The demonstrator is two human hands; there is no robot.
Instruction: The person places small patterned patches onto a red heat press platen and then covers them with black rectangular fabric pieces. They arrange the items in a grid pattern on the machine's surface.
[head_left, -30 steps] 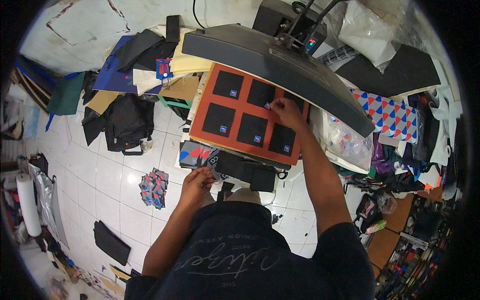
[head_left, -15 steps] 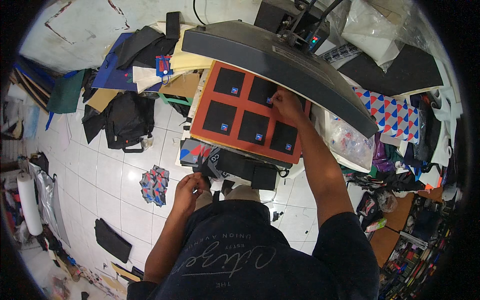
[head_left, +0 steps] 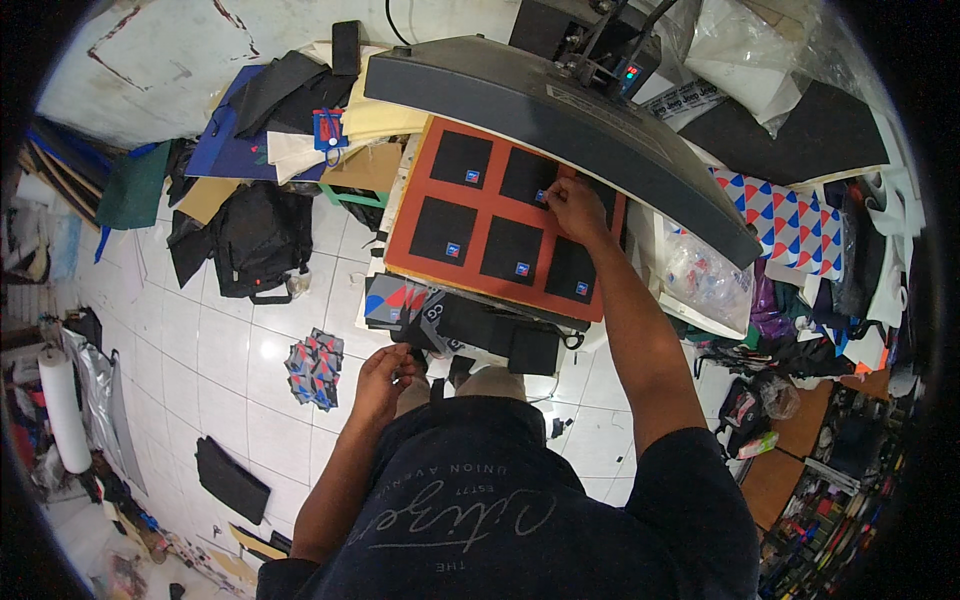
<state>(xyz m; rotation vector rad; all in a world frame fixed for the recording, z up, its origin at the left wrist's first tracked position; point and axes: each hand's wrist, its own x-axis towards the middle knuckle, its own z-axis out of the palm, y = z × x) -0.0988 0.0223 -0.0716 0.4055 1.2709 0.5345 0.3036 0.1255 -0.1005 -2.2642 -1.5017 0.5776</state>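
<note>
Several black fabric squares [head_left: 443,229] lie in rows on an orange-red pad [head_left: 432,183] under the raised plate of a heat press [head_left: 560,120]. Each fully visible square carries a small blue-and-red label near a lower corner. My right hand [head_left: 577,212] reaches over the pad. Its fingers are pinched at the edge of the small label [head_left: 541,196] on the upper middle square [head_left: 525,172], and partly cover it. Low in front of the press, my left hand [head_left: 388,383] is closed, thumb and fingertips together. Anything small between those fingertips cannot be made out.
Grey, red and blue patterned pieces [head_left: 390,301] and black fabric [head_left: 480,327] sit below the pad's front edge. A patterned stack [head_left: 315,370] and a black bag [head_left: 263,240] rest on the tiled floor. Right of the press is a white tray [head_left: 735,322] with clear plastic.
The whole view has shifted slightly. My right hand stays pinched at the same label, and my left hand remains closed in about the same place.
</note>
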